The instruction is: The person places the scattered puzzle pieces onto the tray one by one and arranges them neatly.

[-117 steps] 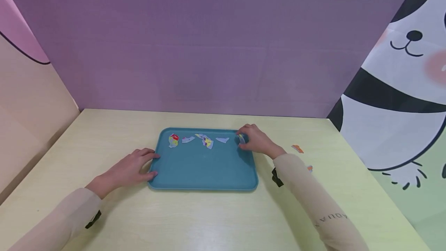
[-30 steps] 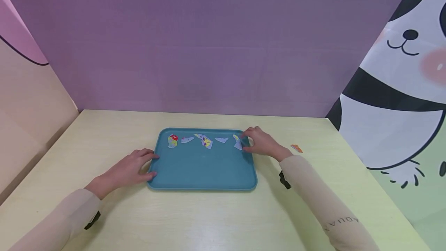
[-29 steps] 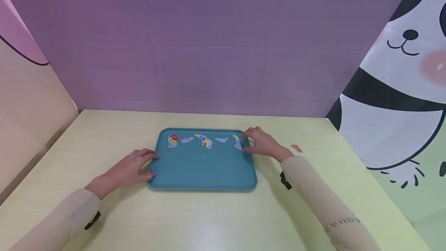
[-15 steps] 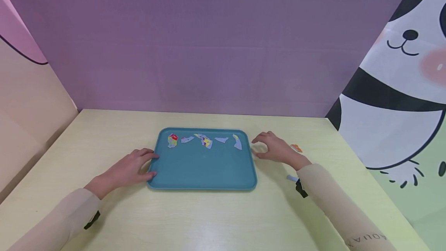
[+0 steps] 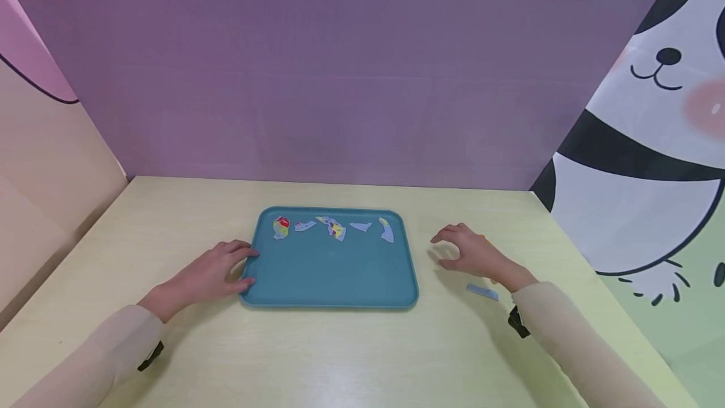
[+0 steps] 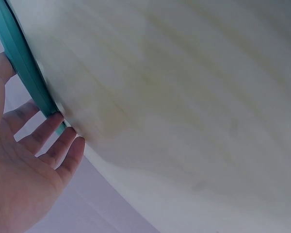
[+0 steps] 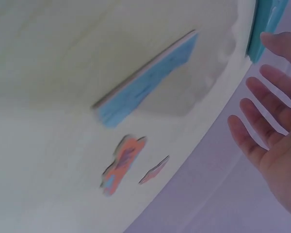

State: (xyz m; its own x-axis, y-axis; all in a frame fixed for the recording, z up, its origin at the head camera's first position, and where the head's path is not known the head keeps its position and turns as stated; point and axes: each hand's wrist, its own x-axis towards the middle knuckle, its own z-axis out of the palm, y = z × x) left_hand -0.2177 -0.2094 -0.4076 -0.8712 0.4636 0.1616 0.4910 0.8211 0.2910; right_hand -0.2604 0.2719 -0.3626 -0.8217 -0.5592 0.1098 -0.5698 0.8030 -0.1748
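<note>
My left hand [image 5: 206, 274] rests its thumb and fingertips on the left rim of a blue-green tray [image 5: 331, 276]. In the left wrist view the fingers are spread and fairly straight along that rim. A row of irregular flat printed pieces, like puzzle pieces, lies along the tray's far side, from a red-and-yellow one [image 5: 281, 227] to a pale blue-and-yellow one [image 5: 386, 230]. My right hand [image 5: 476, 254] hovers off the tray's right side, holding nothing. Below it on the table lie a blue strip-shaped piece [image 7: 148, 77], an orange piece [image 7: 122, 165] and a small pinkish piece [image 7: 154, 170].
The light wooden table [image 5: 317, 357] extends around the tray on all sides. A purple backdrop [image 5: 340, 80] stands behind it. At the right is a wall with a panda picture [image 5: 646, 219], and a pale wall [image 5: 51, 194] is at the left.
My right hand has let go of the blue-and-yellow piece at the tray's far right and moved right, over the table. The blue strip has come into sight. The left hand has stayed put.
</note>
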